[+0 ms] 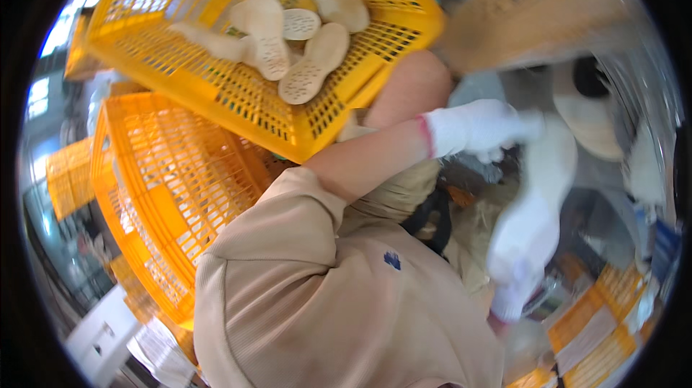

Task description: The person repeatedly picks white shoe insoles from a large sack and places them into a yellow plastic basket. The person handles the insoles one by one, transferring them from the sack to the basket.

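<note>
A white shoe sole point(542, 197) is stretched between my two white-gloved hands, blurred by motion. My left hand point(476, 128) reaches across from the left, its fingers closed at the sole's upper end. Lower down, my right hand point(517, 283) is closed around the other end, partly hidden by the sole. Several cream soles with small slots, one of them a sole point(315, 64) near the crate's front corner, lie loose in a yellow plastic crate point(288, 144) beyond my left arm.
A second orange-yellow crate point(155, 201) stands below the first at the left. A cardboard box point(533, 17) is at the upper right. Pale, sole-like pieces point(595, 118) and clear plastic sheeting point(645, 42) lie at the right. More yellow crates point(602, 323) stand at the lower right.
</note>
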Demonstrator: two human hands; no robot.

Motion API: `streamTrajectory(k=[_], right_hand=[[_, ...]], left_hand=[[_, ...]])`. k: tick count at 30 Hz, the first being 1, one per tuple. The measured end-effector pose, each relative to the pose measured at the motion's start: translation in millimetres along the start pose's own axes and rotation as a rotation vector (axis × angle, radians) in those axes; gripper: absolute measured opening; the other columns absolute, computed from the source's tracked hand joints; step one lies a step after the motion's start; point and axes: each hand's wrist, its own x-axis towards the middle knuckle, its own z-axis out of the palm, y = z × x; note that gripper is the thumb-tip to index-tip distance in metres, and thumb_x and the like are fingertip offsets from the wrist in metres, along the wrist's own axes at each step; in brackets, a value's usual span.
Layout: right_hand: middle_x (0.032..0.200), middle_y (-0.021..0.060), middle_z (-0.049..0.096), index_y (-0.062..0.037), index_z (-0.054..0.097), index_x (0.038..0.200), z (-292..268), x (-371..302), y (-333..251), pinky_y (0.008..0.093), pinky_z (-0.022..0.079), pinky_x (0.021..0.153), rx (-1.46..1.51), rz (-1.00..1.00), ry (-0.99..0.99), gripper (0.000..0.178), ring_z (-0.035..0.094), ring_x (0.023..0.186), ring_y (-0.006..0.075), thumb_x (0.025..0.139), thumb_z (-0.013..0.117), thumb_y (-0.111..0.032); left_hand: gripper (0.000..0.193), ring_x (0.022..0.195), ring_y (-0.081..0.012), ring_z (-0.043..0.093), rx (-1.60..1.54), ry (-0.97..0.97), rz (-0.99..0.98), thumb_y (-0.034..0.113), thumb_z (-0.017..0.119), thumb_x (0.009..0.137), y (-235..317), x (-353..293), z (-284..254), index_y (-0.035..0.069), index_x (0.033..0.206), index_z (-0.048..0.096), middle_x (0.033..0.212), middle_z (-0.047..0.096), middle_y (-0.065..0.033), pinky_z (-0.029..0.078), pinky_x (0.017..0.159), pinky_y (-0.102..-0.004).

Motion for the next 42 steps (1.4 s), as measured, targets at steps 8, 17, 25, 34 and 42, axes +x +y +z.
streamTrajectory(k=[8, 17, 25, 34, 42], right_hand=[[0.101, 0.0179, 0.073, 0.001, 0.072, 0.102, -131, -104, 273, 0.0434, 0.057, 0.079, -1.278, -0.113, -0.562, 0.022, 0.07, 0.093, 0.0321, 0.097, 0.065, -0.019], [0.139, 0.0222, 0.066, 0.0029, 0.063, 0.143, 40, -1, -125, 0.0431, 0.051, 0.106, -0.099, -0.121, -0.15, 0.05, 0.066, 0.122, 0.0328, 0.097, 0.07, -0.018], [0.143, 0.0134, 0.056, 0.0052, 0.034, 0.156, 119, 2, -193, 0.0374, 0.046, 0.113, 0.851, -0.264, -0.731, 0.11, 0.056, 0.132, 0.0231, 0.076, 0.09, -0.046], [0.169, 0.0184, 0.032, -0.0035, 0.019, 0.168, -8, -36, -64, 0.0509, 0.032, 0.126, 0.467, -0.165, 0.148, 0.085, 0.037, 0.153, 0.0331, 0.101, 0.067, -0.026], [0.163, 0.015, 0.038, -0.0076, 0.004, 0.17, 18, -39, -85, 0.0422, 0.034, 0.124, 0.683, -0.223, 0.014, 0.122, 0.04, 0.15, 0.0288, 0.08, 0.086, -0.013]], left_hand=[[0.03, 0.11, -0.0399, 0.071, 0.77, 1.529, -0.49, 0.026, 0.06, 0.1, -161, -99, -280, 0.004, 0.116, 0.073, 0.116, 0.074, -0.0216, 0.058, 0.091, -0.0478], [0.019, 0.082, -0.0082, 0.065, 0.2, 0.946, 0.303, 0.018, 0.066, 0.103, -61, -253, -196, 0.001, 0.108, 0.075, 0.091, 0.071, -0.0024, 0.054, 0.075, -0.0267], [0.025, 0.082, -0.0158, 0.06, 0.245, 0.651, 0.438, 0.024, 0.068, 0.103, -81, -235, -62, 0.0, 0.108, 0.071, 0.088, 0.067, -0.0077, 0.051, 0.08, -0.0322], [0.038, 0.093, -0.0243, 0.072, 0.33, 1.364, 0.686, 0.019, 0.076, 0.099, -47, -190, -135, -0.004, 0.127, 0.064, 0.113, 0.071, -0.0123, 0.059, 0.087, -0.0361], [0.041, 0.115, -0.0243, 0.068, -0.825, 0.032, 0.144, 0.009, 0.066, 0.102, -53, 30, 129, 0.001, 0.141, 0.057, 0.127, 0.069, -0.0118, 0.054, 0.104, -0.0382]])
